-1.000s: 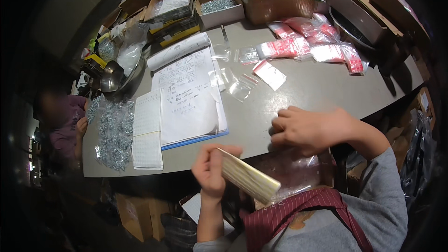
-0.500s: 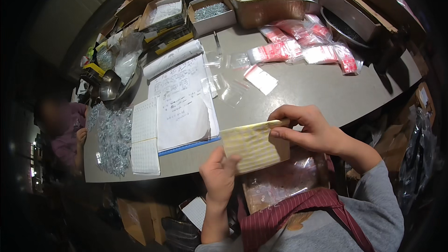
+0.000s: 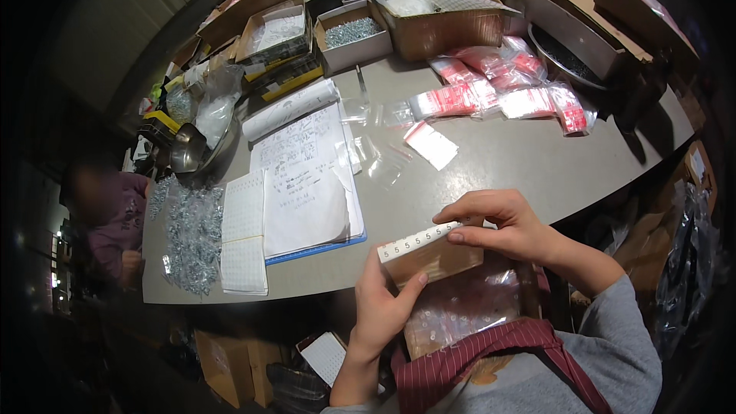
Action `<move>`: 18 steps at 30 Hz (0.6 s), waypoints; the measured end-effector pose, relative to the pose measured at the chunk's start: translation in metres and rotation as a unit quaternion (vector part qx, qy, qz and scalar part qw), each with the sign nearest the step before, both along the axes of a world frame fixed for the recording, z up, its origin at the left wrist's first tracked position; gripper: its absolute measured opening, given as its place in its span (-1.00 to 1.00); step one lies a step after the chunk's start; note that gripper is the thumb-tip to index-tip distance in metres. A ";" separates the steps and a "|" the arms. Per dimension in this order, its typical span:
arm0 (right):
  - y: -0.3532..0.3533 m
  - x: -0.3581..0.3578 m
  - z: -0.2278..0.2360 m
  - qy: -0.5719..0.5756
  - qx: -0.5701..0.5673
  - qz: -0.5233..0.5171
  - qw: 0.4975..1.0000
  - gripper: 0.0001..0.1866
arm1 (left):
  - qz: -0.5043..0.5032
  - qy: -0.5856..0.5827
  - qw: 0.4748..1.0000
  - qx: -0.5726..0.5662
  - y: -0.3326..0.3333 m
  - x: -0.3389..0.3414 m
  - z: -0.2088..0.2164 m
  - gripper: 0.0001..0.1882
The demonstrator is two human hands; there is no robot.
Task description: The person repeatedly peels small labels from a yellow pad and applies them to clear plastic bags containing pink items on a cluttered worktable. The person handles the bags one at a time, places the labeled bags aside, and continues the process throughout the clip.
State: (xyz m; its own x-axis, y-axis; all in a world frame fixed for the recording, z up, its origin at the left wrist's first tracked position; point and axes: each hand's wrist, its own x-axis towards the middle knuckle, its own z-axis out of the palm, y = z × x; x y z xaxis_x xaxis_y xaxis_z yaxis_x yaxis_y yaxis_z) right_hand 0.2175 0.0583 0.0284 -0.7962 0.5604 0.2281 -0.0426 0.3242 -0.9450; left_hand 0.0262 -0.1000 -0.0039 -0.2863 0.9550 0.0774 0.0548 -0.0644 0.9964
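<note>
Sheet [image 3: 441, 264], brown with white printed edge: right of notepad [image 3: 307, 184], nearer the person; left hand [image 3: 386, 300] gripping left end, right hand [image 3: 502, 221] pinching upper edge. Red-and-white bags [image 3: 454, 101]: right of notepad.

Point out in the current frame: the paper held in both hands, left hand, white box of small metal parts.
Held paper [image 3: 446, 262]: head view, brownish face below the white strip.
Left hand [image 3: 386, 300]: head view, middle of hand.
White box [image 3: 359, 54]: head view, front wall.
</note>
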 end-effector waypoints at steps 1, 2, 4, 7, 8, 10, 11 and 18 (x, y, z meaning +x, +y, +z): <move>0.000 0.001 0.000 -0.005 -0.020 -0.003 1.000 -0.71 | -0.007 -0.003 1.000 0.001 0.001 0.000 0.003 -0.52; -0.001 0.002 0.000 -0.011 -0.040 -0.008 0.999 -0.72 | -0.013 -0.062 0.998 0.009 0.003 0.000 0.009 -0.55; -0.002 0.002 -0.003 0.006 -0.026 -0.005 1.000 -0.74 | -0.027 -0.178 0.983 0.025 0.007 -0.001 0.022 -0.59; -0.004 0.002 -0.007 0.006 -0.021 0.002 1.000 -0.74 | -0.011 -0.129 0.992 -0.007 0.005 -0.011 0.015 -0.66; -0.003 0.001 -0.008 0.000 -0.023 0.006 1.000 -0.74 | 0.031 -0.141 0.989 0.018 0.004 -0.006 0.014 -0.75; 0.000 -0.004 -0.008 -0.029 0.025 0.021 0.999 -0.71 | 0.088 -0.001 0.995 0.053 0.007 -0.005 0.006 -0.80; 0.002 -0.006 -0.007 -0.044 0.048 0.026 0.998 -0.70 | 0.113 0.069 0.989 0.070 0.008 -0.005 0.003 -0.82; 0.001 -0.032 0.005 -0.004 0.342 0.035 0.939 -0.77 | 0.142 0.306 0.926 0.171 0.018 -0.010 0.008 -0.87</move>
State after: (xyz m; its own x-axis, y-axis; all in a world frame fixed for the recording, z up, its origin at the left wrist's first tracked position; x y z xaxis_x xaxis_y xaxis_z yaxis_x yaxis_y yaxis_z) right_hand 0.1851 0.0597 0.0332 -0.8281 0.2317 0.5104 -0.0804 0.8521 -0.5172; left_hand 0.0165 -0.0818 0.0040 -0.3235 0.7382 0.5920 0.6660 -0.2668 0.6966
